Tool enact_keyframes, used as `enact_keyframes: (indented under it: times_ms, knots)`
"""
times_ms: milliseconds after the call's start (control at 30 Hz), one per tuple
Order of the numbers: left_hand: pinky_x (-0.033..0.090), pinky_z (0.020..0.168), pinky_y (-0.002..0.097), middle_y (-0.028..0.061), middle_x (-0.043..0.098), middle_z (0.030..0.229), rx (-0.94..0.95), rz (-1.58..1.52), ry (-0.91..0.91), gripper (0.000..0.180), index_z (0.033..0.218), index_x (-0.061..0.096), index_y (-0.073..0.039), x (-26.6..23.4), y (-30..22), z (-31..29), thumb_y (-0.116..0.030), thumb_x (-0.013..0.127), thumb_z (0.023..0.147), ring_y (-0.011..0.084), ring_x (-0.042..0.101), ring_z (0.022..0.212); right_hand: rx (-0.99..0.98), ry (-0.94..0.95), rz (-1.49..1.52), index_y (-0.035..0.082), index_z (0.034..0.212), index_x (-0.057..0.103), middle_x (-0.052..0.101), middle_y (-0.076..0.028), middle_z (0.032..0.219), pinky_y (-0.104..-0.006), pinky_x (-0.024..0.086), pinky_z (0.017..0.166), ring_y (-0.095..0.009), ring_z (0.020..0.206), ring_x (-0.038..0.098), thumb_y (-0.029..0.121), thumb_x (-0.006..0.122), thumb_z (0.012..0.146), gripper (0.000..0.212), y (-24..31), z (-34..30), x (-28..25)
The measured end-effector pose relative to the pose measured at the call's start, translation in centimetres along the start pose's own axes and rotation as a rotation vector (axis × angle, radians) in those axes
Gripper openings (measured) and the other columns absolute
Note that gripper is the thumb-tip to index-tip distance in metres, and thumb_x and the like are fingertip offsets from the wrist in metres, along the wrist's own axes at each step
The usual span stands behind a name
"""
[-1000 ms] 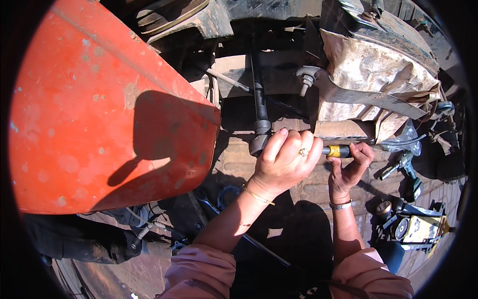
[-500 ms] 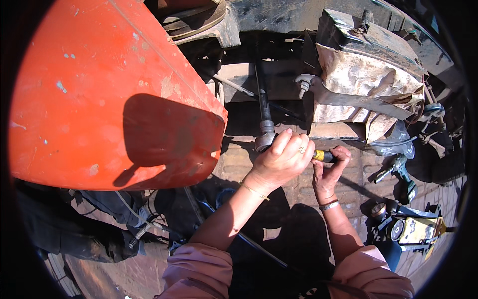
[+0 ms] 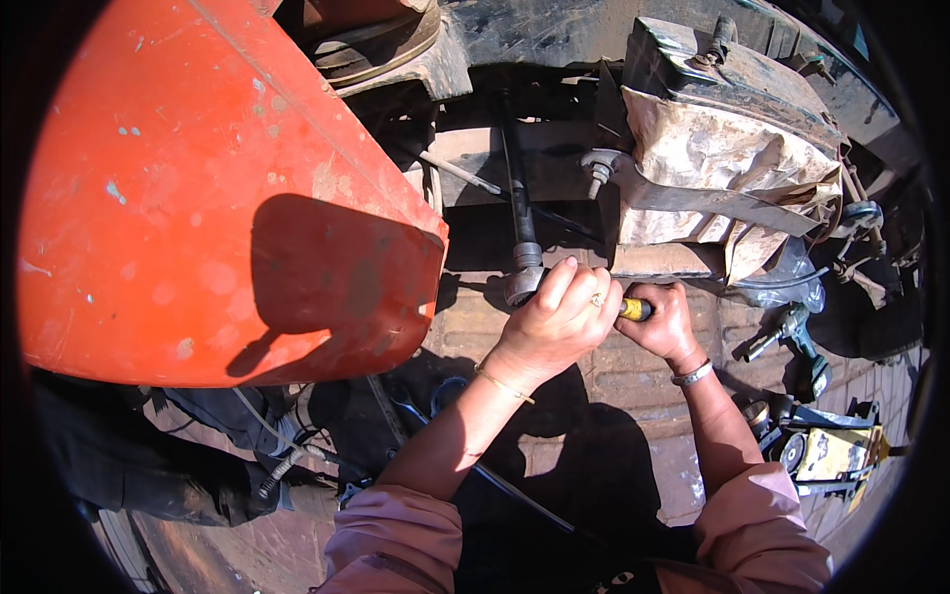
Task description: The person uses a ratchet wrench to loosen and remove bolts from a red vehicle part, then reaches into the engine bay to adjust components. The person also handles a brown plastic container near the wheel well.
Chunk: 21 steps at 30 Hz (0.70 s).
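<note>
A ratchet wrench (image 3: pixel 521 286) with a round metal head lies across the middle of the view. From its head a long dark extension bar (image 3: pixel 520 188) runs away from me into the shaded gap in the vehicle. My left hand (image 3: pixel 556 322) is closed over the wrench handle just right of the head, hiding most of it. The handle's yellow end (image 3: pixel 635 309) sticks out past the left knuckles. There my right hand (image 3: pixel 665 322) is curled closed against that end, its thumb below it. What the bar's far end meets is lost in shadow.
A red body panel (image 3: pixel 178 218) fills the left side. To the right hangs a battery-like box (image 3: pixel 732 163) in a torn wrapping, held by a metal strap with a bolt (image 3: pixel 599 170). A green power tool (image 3: pixel 800 342) and a yellow-black device (image 3: pixel 826 455) lie on the paving.
My right hand has turned and closed in on the handle's end, its fingers now curled and its forearm swung further right. My left hand stays on the wrench; the view has shifted slightly.
</note>
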<state>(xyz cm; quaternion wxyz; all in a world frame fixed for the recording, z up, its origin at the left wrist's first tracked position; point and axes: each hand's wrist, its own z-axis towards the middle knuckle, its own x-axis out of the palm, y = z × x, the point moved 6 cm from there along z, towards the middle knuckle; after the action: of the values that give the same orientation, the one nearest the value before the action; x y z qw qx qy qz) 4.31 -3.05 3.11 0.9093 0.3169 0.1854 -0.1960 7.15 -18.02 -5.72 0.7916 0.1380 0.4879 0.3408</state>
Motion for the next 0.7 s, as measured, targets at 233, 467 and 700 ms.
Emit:
enact_keyframes:
  times_ms: [233, 467, 700]
  knots:
    - [0.036, 0.102, 0.0344, -0.0036, 0.045, 0.074, -0.007, 0.002, -0.018, 0.008, 0.074, 0.054, -0.021, 0.0, 0.1, 0.0, -0.021, 0.059, 0.08, 0.0091, 0.053, 0.08, -0.019, -0.037, -0.005, 0.009, 0.072, 0.068, 0.066, -0.009, 0.064, -0.0358, 0.054, 0.058, -0.028, 0.058, 0.066, 0.021, 0.081, 0.061, 0.021, -0.3, -0.3, 0.1]
    - [0.036, 0.103, 0.0339, -0.0035, 0.048, 0.076, -0.019, 0.0, 0.022, 0.005, 0.076, 0.056, -0.02, -0.2, 0.1, 0.2, -0.021, 0.059, 0.081, 0.0095, 0.054, 0.083, -0.01, -0.063, 0.014, 0.008, 0.072, 0.068, 0.065, -0.011, 0.063, -0.0369, 0.054, 0.058, -0.03, 0.058, 0.066, 0.021, 0.081, 0.061, 0.021, -0.5, -0.4, 0.1]
    - [0.019, 0.11, 0.048, -0.0027, 0.061, 0.114, -0.286, -0.425, 0.028, 0.021, 0.098, 0.068, -0.023, -3.0, 1.2, -0.4, -0.035, 0.072, 0.081, 0.0193, 0.049, 0.115, -0.008, -0.104, -0.01, 0.01, 0.071, 0.068, 0.064, -0.011, 0.06, -0.0381, 0.053, 0.057, -0.031, 0.057, 0.065, 0.022, 0.08, 0.062, 0.019, -0.5, -0.3, 0.2]
